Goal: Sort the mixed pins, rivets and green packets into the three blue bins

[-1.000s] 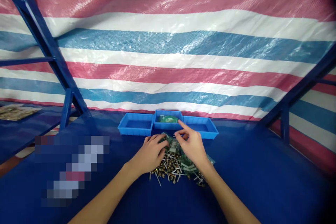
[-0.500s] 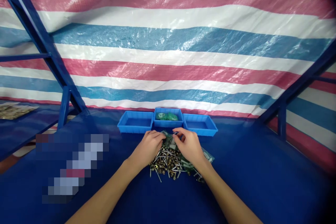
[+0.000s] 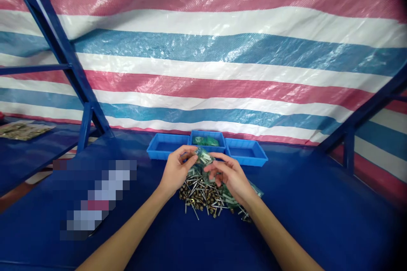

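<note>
A person's left hand (image 3: 178, 168) pinches a small green-tinted plastic bag (image 3: 203, 156) between thumb and fingertips, above the far side of a pile of metal fasteners (image 3: 200, 194) on a blue table (image 3: 302, 207). The right hand (image 3: 232, 178), fingers partly curled, is at the bag's right edge; whether it grips the bag cannot be told. More green-tinted bags (image 3: 229, 197) lie at the pile's right side, partly hidden by the right forearm. At the far side, a middle tray (image 3: 208, 133) bearing green packets (image 3: 212, 141) sits between a left tray (image 3: 167, 156) and a right tray (image 3: 243, 151), before a striped tarp (image 3: 222, 44).
</note>
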`<state>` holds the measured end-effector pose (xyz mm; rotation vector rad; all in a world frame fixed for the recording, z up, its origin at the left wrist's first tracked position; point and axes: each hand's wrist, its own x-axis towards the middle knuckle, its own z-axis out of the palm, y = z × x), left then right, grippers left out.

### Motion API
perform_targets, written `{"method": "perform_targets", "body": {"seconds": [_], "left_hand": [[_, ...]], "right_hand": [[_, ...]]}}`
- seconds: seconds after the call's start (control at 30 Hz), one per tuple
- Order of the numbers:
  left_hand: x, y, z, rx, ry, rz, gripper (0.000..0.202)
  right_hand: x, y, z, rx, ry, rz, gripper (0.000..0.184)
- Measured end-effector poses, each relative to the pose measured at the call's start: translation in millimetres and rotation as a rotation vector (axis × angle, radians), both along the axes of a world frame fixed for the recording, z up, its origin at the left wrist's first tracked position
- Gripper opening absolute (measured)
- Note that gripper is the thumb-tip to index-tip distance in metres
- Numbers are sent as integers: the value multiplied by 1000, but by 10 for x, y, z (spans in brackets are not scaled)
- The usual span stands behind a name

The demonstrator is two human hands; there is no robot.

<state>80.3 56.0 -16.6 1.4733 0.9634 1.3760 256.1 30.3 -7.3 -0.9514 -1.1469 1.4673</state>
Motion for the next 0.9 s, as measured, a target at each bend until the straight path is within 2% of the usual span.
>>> {"method": "perform_targets", "body": {"seconds": [0.07, 0.13, 0.2, 0.27, 0.33, 0.43, 0.5, 0.57, 0.6, 0.73, 0.77, 0.83, 0.9], "left_hand": [[0, -10, 0, 84, 59, 6, 11], [0, -19, 10, 154, 103, 18, 10], [-6, -28, 23, 182, 142, 73, 8], [-19, -39, 29, 204, 254, 148, 13], [-35, -57, 22, 287, 507, 138, 13], [-41, -101, -6, 454, 964, 5, 14], [-32, -130, -23, 484, 1138, -48, 17], [-21, -150, -30, 459, 1206, -76, 21], [-19, -156, -29, 444, 1221, -83, 23], [-20, -161, -17, 393, 1240, -92, 24], [-20, -160, -16, 383, 1240, -93, 24], [-16, -156, -20, 372, 1235, -91, 25], [-10, -147, -33, 376, 1220, -83, 25]], "right_hand": [[1, -1, 16, 29, 58, -4, 29], [8, 11, 6, 101, 44, -40, 22], [20, 10, -20, 225, -53, -122, 20], [41, -21, -48, 403, -205, -266, 22], [75, -76, -66, 644, -336, -459, 27], [130, -134, -60, 1001, -412, -709, 46], [144, -112, -30, 1118, -415, -787, 59], [129, -34, 7, 1078, -388, -767, 61], [113, 20, 21, 986, -362, -710, 58], [72, 205, 0, 300, -295, -254, 50], [79, 225, -24, 180, -301, -171, 48], [104, 225, -73, 97, -332, -100, 39], [127, 196, -107, 130, -360, -82, 28]]}}
